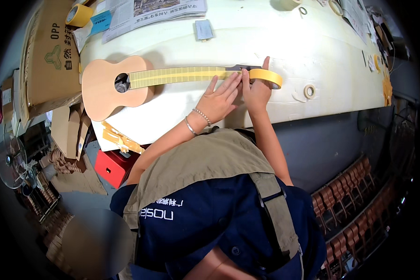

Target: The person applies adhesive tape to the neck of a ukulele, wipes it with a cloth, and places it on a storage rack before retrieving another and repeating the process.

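Observation:
A small unfinished ukulele (94, 88) of pale wood lies on the white work table, its body to the left and its neck reaching right. Yellow tape (177, 75) runs along the fretboard, with the fret lines showing through it. My left hand (215, 103) rests its outstretched fingers along the near side of the neck, close to the dark headstock (238, 68). In my right hand (257, 95) is a roll of yellow tape (267, 74), held beside the headstock with the thumb at the neck's end. My fingers partly hide the headstock.
A smaller tape roll (309, 91) lies right of my hands. Beyond the neck are a grey-blue pad (203, 30) and newspapers (154, 11). A cardboard box (49, 56) borders the table's left side. Racks of brown wooden parts (345, 200) stand at lower right.

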Motion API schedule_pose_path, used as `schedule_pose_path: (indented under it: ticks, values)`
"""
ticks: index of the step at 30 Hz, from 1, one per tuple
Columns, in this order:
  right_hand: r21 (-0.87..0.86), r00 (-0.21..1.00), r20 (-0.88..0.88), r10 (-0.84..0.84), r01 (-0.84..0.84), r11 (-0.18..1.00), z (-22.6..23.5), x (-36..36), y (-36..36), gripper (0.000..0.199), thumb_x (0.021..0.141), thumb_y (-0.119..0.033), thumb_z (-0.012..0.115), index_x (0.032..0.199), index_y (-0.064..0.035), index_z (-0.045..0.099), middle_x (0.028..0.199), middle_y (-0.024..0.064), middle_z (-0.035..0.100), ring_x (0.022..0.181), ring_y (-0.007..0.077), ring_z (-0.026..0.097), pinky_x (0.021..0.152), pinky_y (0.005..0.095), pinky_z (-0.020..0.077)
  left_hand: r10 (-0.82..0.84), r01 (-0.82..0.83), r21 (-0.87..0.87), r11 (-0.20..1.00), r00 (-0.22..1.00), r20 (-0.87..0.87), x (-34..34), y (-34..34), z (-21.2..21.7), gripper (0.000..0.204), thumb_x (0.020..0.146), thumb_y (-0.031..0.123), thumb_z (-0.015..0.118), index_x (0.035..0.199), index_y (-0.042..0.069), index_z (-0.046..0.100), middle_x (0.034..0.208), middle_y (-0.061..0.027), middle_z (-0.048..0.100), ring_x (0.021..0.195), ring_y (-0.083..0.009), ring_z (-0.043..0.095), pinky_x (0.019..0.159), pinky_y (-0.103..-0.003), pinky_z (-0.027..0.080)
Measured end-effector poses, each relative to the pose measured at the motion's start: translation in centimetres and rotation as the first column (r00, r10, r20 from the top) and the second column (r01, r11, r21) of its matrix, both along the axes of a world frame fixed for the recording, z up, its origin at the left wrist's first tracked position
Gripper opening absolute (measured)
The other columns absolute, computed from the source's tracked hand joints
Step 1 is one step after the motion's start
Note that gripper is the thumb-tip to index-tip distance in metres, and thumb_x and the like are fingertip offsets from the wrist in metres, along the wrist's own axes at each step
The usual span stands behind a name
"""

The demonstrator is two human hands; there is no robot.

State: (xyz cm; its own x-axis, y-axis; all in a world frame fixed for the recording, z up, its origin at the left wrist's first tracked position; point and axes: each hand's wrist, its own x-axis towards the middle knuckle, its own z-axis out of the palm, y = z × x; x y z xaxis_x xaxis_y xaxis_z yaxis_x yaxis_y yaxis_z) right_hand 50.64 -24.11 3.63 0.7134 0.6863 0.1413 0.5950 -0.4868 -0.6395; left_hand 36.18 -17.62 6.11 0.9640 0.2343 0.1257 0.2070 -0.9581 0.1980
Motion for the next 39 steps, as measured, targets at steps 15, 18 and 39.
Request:
schedule_pose_path:
  ticks: [15, 18, 39]
  values:
    - [0.123, 0.976, -0.157, 0.154, -0.135, 0.983, -0.9, 0.7, -0.8, 0.062, 0.094, -0.035, 0.044, 0.140, 0.0030, 0.027, 0.103, 0.0087, 0.055, 0.101, 0.0290, 0.048, 0.103, 0.0464, 0.0233, 0.090, -0.031, 0.296, 0.955, 0.978, -0.188, -5.1, -0.9, -2.3, 0.008, 0.067, 0.010, 0.058, 0.074, 0.006, 0.055, 0.074, -0.0049, 0.049, 0.074, -0.0178, 0.053, 0.047, -0.027, 0.046]
    - [0.104, 0.974, -0.149, 0.168, -0.154, 0.983, -1.1, 0.9, -0.8, 0.062, 0.094, -0.037, 0.044, 0.138, 0.0041, 0.030, 0.100, 0.0091, 0.056, 0.100, 0.0299, 0.049, 0.105, 0.0490, 0.0208, 0.132, -0.123, 0.142, 0.982, 0.990, -0.059, -5.0, 1.0, -2.7, 0.008, 0.066, 0.009, 0.058, 0.072, 0.008, 0.055, 0.075, -0.0040, 0.048, 0.073, -0.0172, 0.053, 0.046, -0.027, 0.045]
    - [0.193, 0.987, -0.094, 0.132, -0.112, 0.975, -1.3, 0.5, -0.2, 0.047, 0.092, -0.033, 0.048, 0.129, -0.0029, 0.046, 0.105, 0.0119, 0.059, 0.106, 0.0306, 0.048, 0.106, 0.0522, 0.0190, 0.742, -0.368, -0.907, 0.203, 0.663, -0.103, 1.6, 0.9, -0.3, 0.046, 0.084, 0.005, 0.066, 0.127, 0.001, 0.052, 0.064, 0.0026, 0.056, 0.057, -0.0010, 0.047, 0.053, -0.017, 0.040]
